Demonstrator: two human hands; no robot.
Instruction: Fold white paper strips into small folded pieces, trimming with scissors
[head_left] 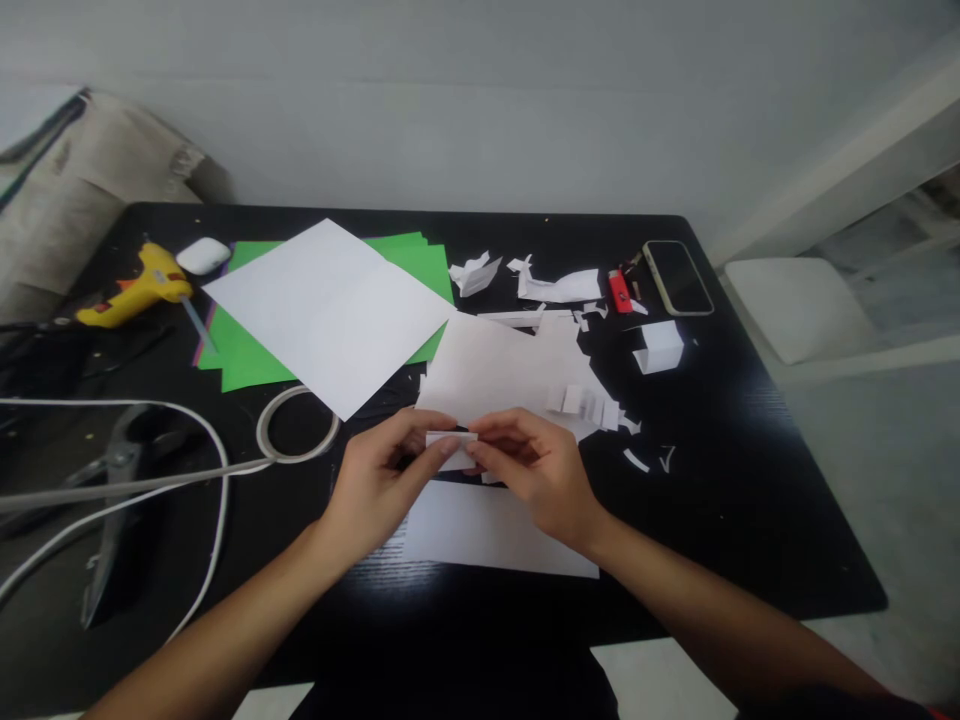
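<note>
My left hand (386, 475) and my right hand (529, 470) meet over the middle of the black table (750, 480). Both pinch a small folded white paper piece (452, 446) between fingertips and thumbs. Under my hands lies a white sheet (495, 535). Just beyond them is a cut white sheet (502, 365) with small folded tabs (592, 405) on its right edge.
A large white sheet (330, 310) rests on green paper (247, 360) at the back left. A yellow glue gun (135, 285), white earbud case (202, 255), white cable (217, 470) and pliers (112, 470) sit left. Paper scraps (555, 285), a folded paper box (660, 345), red lighter (619, 290) and phone (679, 277) lie right.
</note>
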